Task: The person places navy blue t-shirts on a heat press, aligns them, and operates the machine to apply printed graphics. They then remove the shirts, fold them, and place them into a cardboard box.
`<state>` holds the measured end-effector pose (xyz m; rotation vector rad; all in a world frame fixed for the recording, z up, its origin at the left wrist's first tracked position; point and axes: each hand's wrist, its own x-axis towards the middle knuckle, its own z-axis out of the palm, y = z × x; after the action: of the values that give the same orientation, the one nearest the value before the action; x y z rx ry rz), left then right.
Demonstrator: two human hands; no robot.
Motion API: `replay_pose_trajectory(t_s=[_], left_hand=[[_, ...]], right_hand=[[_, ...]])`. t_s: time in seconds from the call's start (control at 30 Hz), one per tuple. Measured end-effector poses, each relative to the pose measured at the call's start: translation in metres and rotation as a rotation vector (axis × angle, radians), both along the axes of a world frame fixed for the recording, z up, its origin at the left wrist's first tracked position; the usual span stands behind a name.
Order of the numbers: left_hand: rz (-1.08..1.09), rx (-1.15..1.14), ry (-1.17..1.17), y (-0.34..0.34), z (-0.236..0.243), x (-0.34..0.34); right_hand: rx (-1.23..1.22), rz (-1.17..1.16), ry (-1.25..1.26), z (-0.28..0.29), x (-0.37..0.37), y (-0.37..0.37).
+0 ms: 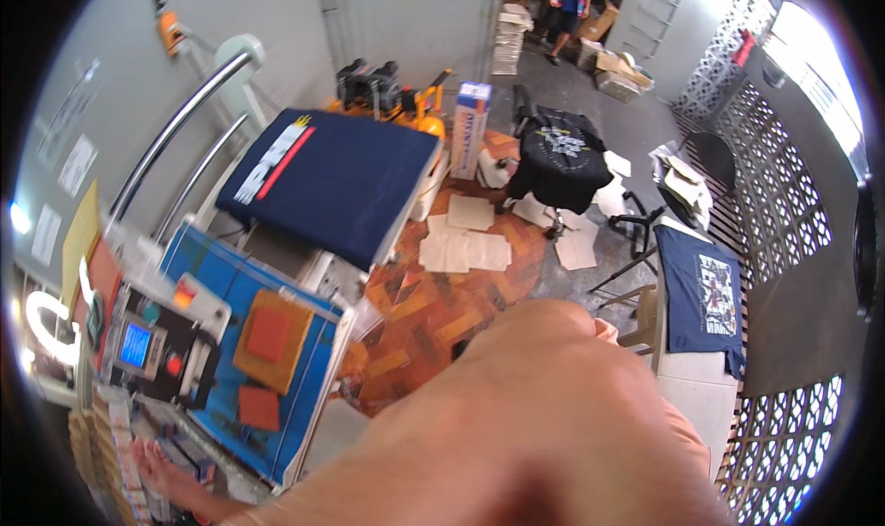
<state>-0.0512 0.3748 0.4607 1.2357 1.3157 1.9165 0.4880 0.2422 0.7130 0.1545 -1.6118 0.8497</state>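
Note:
At the lower left, my left hand (159, 469) reaches out beside a stack of boxes and small items (115, 443). Its fingers look stretched out, with nothing visible in them. A bare bent arm (553, 388), apparently my right, fills the lower middle close to the camera; its hand is out of view. Above my left hand stands a press machine with a control panel (138, 346), lit blue screen and red button. On its blue bed (309, 378) lie a tan pad (290, 360) and two reddish squares (259, 407). Beyond, a printed navy shirt (336, 176) lies flat over a platen.
A black printed shirt (562, 153) drapes over a wheeled chair. Another navy shirt (698, 291) hangs over a white table at right. Paper sheets (466, 240) lie on the patterned floor near a tall box (470, 134) and an air compressor (373, 88). A person (572, 5) stands far back.

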Motion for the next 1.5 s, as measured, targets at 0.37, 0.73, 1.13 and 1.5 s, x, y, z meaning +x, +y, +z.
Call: replay_pose_trajectory(t_s=[0.37, 0.73, 1.13, 1.5], left_hand=[[-0.802, -0.585, 0.147, 0.019, -0.123, 0.470], [-0.281, -0.959, -0.927, 0.083, -0.181, 0.501], [-0.178, -0.391, -0.441, 0.099, -0.080, 0.532], [-0.274, -0.232, -1.453, 0.150, -0.073, 0.577]], right_hand=[[-0.577, -0.786, -0.808, -0.157, 0.186, 0.038], [-0.298, -1.540, -0.502, -0.108, 0.377, 0.070], [-0.066, -0.582, -0.935, -0.265, 0.151, 0.295], [-0.316, -0.313, -0.679, -0.194, 0.323, 0.290]])
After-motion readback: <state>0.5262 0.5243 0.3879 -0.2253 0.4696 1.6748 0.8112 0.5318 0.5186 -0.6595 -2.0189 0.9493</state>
